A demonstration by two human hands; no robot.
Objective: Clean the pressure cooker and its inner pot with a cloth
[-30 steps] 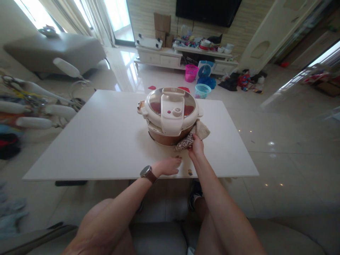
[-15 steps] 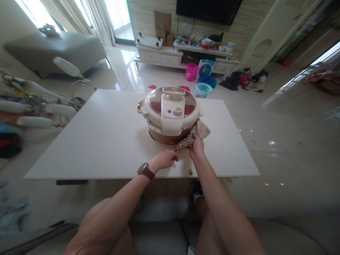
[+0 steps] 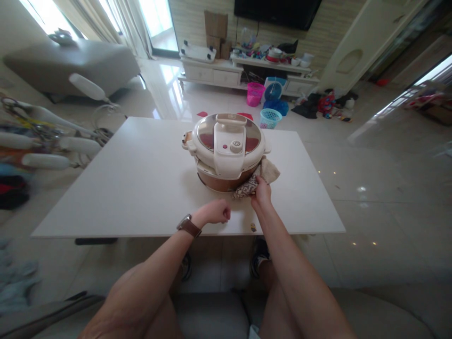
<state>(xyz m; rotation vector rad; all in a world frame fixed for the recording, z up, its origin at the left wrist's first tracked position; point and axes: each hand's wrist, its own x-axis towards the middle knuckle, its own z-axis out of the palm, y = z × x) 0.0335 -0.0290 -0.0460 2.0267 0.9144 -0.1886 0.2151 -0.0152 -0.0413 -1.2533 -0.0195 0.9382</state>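
A cream and brown electric pressure cooker (image 3: 229, 162) with a see-through lid and a front knob stands upright on the white table (image 3: 141, 188). My right hand (image 3: 262, 190) is closed around a cloth (image 3: 270, 172), beige on one side and brown-patterned on the other. The cloth presses against the lower right side of the cooker. In front of the cooker my left hand (image 3: 217, 212) hovers above the table, curled into a fist, apart from cooker and cloth. Nothing shows in its fingers. A brown-strapped watch (image 3: 189, 226) sits on that wrist.
A small sticker (image 3: 253, 227) marks the table's near edge. Beyond the table stand a turquoise basket (image 3: 270, 119), a pink basket (image 3: 254, 94) and a cluttered white TV cabinet (image 3: 212, 75). White padded metal arms (image 3: 81, 146) reach towards the table's left side.
My left hand has drawn back slightly to the left, away from the cloth, and its fingers have curled tighter. My right hand and the cloth have hardly moved.
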